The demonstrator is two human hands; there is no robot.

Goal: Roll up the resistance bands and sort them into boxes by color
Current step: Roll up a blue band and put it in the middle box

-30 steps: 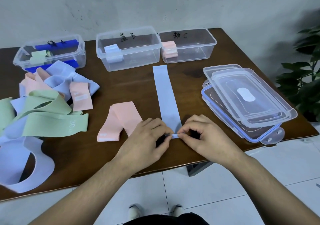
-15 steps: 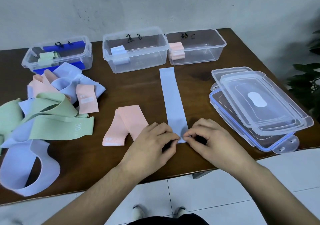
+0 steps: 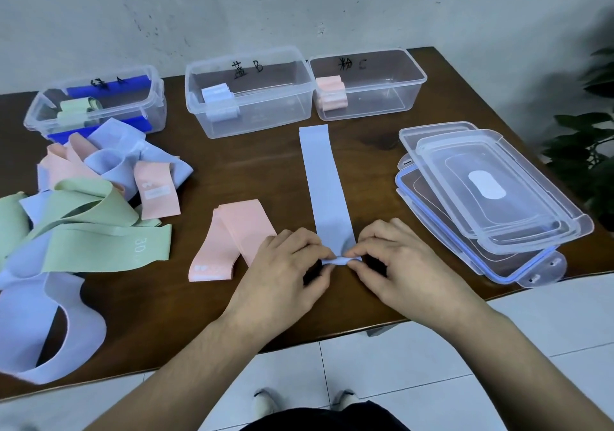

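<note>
Both hands are working the near end of the blue band, which is lying flat down the middle of the frame, its far end pointing at the gap between the middle box and the right box. The left hand is pinching the band's near edge between thumb and fingertips, and the right hand is pinching it from the other side. Compared with a moment ago, that near edge is now showing a small curled lip between the fingers, where before it was lying flatter, so the roll is just starting. The hands are sitting in much the same spot at lower centre.

A pink band is lying folded just left of the left hand, partly under it. The loose pile of bands is spreading over the left of the frame, looking unchanged. At upper left, the left box is holding green rolls; the middle box is holding a blue roll and the right box a pink one. The stack of lids is sitting at the right, on the brown table.
</note>
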